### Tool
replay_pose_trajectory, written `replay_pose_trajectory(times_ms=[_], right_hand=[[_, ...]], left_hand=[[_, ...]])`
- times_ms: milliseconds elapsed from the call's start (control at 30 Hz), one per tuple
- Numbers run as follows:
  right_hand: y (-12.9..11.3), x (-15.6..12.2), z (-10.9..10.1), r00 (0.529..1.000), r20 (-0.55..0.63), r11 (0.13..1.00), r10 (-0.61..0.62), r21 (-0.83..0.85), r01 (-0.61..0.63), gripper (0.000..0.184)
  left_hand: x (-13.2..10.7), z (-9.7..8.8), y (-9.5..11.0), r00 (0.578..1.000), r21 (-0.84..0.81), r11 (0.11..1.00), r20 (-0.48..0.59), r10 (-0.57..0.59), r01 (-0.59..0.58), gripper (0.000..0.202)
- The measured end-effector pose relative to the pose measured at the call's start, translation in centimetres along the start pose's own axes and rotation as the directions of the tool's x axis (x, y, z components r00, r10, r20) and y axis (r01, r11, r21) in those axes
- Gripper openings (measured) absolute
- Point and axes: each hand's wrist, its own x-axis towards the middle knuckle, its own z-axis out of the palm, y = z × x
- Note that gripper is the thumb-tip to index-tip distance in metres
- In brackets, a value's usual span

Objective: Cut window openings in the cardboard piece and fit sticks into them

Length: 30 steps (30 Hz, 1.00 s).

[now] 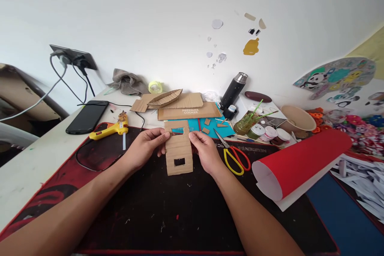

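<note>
1. Left hand [147, 146]: fingers closed on the upper left edge of the cardboard piece [179, 153], thumb on top.
2. Right hand [205, 150]: pinches the upper right edge of the same piece.
3. Cardboard piece: flat strip with two rectangular cut-outs, one near each end; held between both hands just above the black and red desk mat [168, 216], centre of view.
4. Yellow hot glue gun [112, 129]: lies on the mat, left of the left hand, apart from it.
5. Scissors [235, 156]: lie on the mat just right of the right hand, one yellow and one red handle.
6. Red paper roll [300, 162]: lies further right.
7. Cardboard boat [165, 98]: rests on flat cardboard near the wall.
</note>
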Motion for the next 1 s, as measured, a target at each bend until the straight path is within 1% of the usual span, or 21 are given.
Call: replay_pose_trajectory(times_ms=[133,233,400,467,533,667,767,867,1000], right_hand=[[-0.11,-0.08,0.06,0.998,0.046,0.999,0.042,0.018,-0.043,0.05],[-0.2,-0.11,0.05,0.997,0.052,0.998,0.054,0.014,-0.055,0.049],[-0.08,-0.17,0.07,0.996,0.063,0.998,0.064,0.02,-0.066,0.053],[-0.01,-0.16,0.05,0.996,0.066,0.998,0.056,0.021,-0.058,0.052],[0.01,-0.12,0.02,0.998,0.06,0.999,0.035,-0.002,-0.035,0.049],[-0.12,-0.03,0.01,0.998,0.057,0.998,-0.009,-0.064,0.013,0.049],[-0.35,-0.09,0.17,0.998,0.065,0.997,-0.017,-0.079,0.022,0.049],[-0.59,-0.28,0.39,0.995,0.099,1.0,0.017,-0.016,-0.015,0.049],[-0.92,-0.53,0.57,0.986,0.153,0.983,0.068,0.16,-0.093,0.049]], left_hand=[[-0.06,0.12,0.1,0.997,0.081,0.995,-0.046,0.057,-0.053,0.047],[-0.06,0.21,0.16,0.998,0.097,0.994,-0.04,0.055,-0.051,0.048],[-0.13,0.29,0.21,0.997,0.114,0.992,-0.05,0.066,-0.06,0.048],[-0.15,0.35,0.13,0.997,0.078,0.996,-0.056,0.053,-0.049,0.047],[-0.14,0.44,0.02,0.998,-0.005,1.0,-0.053,0.021,-0.021,0.046],[-0.04,0.63,0.08,0.997,-0.208,0.975,0.012,-0.082,0.083,0.047],[0.0,0.64,0.45,0.99,-0.281,0.95,0.039,-0.133,0.139,0.048],[-0.05,0.57,0.77,0.988,-0.324,0.933,0.043,-0.15,0.156,0.047],[-0.24,0.59,0.81,0.981,-0.346,0.918,0.062,-0.184,0.194,0.046]])
